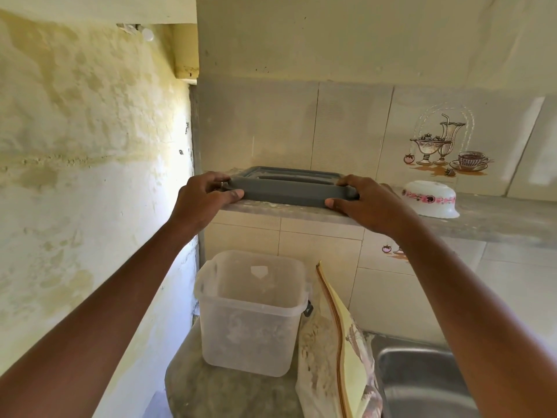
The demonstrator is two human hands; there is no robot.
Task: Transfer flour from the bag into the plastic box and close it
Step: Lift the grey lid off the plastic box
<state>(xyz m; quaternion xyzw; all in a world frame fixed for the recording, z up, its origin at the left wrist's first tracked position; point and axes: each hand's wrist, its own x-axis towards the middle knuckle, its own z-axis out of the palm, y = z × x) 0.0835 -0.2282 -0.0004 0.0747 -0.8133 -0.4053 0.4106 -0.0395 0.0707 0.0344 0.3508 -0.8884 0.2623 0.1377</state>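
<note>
A grey lid [286, 188] lies flat on a concrete shelf [488, 218] at about head height. My left hand [202, 196] grips the lid's left end, thumb on its front edge. My right hand [367, 203] grips its right end the same way. Below on the counter stands the clear plastic box [250, 312], open at the top, with only a dusting of flour inside. Right beside it leans the flour bag [331, 351], a zipped plastic pouch with flour showing through its side.
An upturned white bowl [431, 199] with a pink band sits on the shelf just right of my right hand. A steel sink [422, 381] lies at the lower right. A rough plaster wall [90, 176] closes in the left side.
</note>
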